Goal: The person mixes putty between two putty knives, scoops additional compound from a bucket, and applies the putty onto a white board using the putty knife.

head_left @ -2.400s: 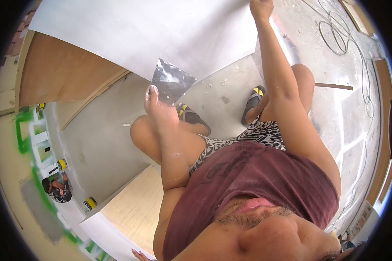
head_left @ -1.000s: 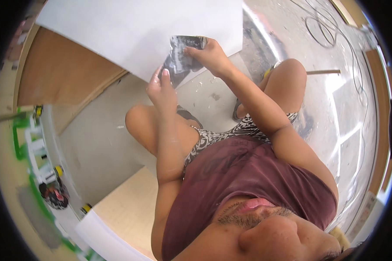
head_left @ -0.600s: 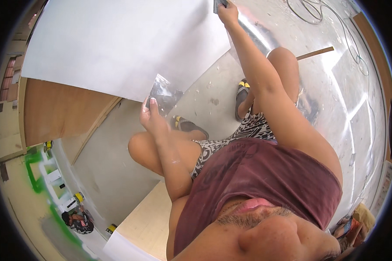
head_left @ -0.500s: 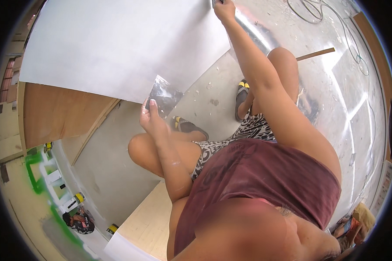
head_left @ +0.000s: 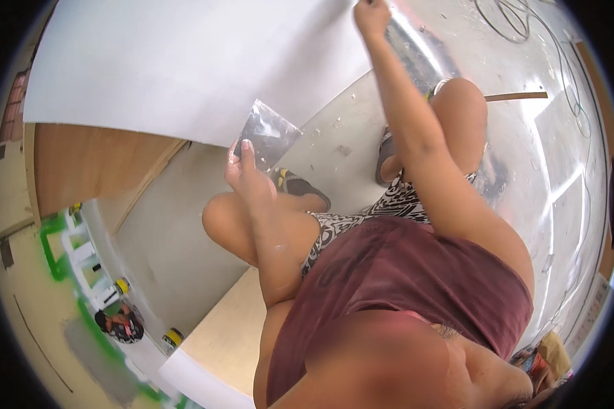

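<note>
My left hand pinches a thin, square, shiny plate by one corner, thumb on top. The plate has whitish smears and is held just off the edge of a large white panel. White residue marks the fingers of this hand. At the top edge of the picture, my right hand is closed, stretched out by the right side of the panel. A small dark piece of what it grips shows at the picture's edge; the rest is cut off, so its kind is unclear.
A plywood side lies below the white panel. Pale scraps dot the concrete floor. To the right are a wooden strip and a loose cable. Another person is at the lower left, near yellow-and-black cans.
My right hand has moved slightly right and up, taking the thing it grips mostly out of view. The left hand and its plate have shifted slightly up and right; the whole view has shifted a little.
</note>
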{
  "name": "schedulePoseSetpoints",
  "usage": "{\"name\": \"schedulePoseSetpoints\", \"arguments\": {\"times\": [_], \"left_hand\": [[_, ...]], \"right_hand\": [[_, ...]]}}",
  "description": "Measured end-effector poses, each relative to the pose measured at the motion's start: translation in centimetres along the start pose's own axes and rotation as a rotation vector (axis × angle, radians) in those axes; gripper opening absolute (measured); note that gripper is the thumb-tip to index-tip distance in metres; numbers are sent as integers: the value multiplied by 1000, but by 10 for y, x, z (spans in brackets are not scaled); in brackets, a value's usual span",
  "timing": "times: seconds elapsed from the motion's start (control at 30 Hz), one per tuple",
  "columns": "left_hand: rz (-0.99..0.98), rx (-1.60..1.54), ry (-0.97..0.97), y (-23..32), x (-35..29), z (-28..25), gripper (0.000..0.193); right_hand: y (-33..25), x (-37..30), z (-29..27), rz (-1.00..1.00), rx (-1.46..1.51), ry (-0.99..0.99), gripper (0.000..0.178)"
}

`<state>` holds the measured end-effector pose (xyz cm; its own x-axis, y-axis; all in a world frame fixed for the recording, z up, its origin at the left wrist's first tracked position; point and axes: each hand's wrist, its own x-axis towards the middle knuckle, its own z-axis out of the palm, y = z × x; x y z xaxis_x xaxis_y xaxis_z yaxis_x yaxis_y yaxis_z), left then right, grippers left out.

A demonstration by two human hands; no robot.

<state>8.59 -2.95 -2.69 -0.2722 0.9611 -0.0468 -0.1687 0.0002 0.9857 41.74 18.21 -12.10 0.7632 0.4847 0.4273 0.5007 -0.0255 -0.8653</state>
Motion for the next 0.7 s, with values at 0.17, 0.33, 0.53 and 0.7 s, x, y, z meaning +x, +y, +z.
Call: {"name": "schedulePoseSetpoints", "arguments": {"times": [0.17, 0.33, 0.53, 0.7], "left_hand": [[-85, -139, 9, 7, -2, -11, 25], [-152, -233, 7, 8, -2, -13, 25], [-85, -307, -19, 7, 3, -1, 28], [-41, -382, 64, 4, 9, -6, 37]], "right_hand": [[-27, 28, 5, -15, 103, -24, 37], [-70, -51, 20, -209, 2, -140, 29], [-110, -186, 14, -457, 43, -287, 53], [-117, -204, -17, -200, 129, -810, 48]]}}
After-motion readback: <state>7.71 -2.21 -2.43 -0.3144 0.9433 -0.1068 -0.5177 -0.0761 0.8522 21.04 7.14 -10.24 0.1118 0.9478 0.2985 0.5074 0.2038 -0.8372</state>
